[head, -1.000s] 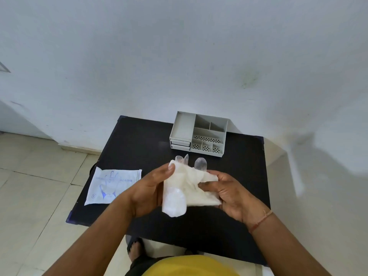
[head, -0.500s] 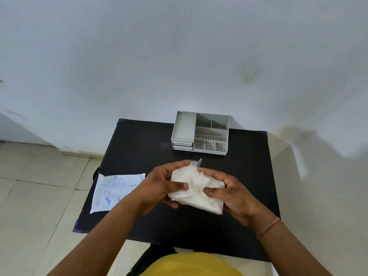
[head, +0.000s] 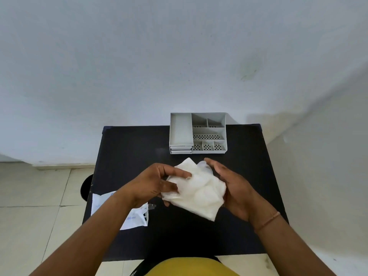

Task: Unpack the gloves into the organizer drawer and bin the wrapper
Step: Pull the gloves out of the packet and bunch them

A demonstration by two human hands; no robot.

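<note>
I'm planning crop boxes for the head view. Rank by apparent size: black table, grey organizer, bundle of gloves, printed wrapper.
1. Black table, clearly largest.
2. Grey organizer and bundle of gloves: look alike, and the gloves are nearer the camera, so unranked.
3. Printed wrapper, though the left arm hides part of it.

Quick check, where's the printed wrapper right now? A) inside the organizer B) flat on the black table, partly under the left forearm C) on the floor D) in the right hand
B: the printed wrapper lies flat on the black table, near its left edge, with the left forearm crossing over it; the left hand and right hand hold only the bundled white gloves, and the organizer compartments look empty.
</note>
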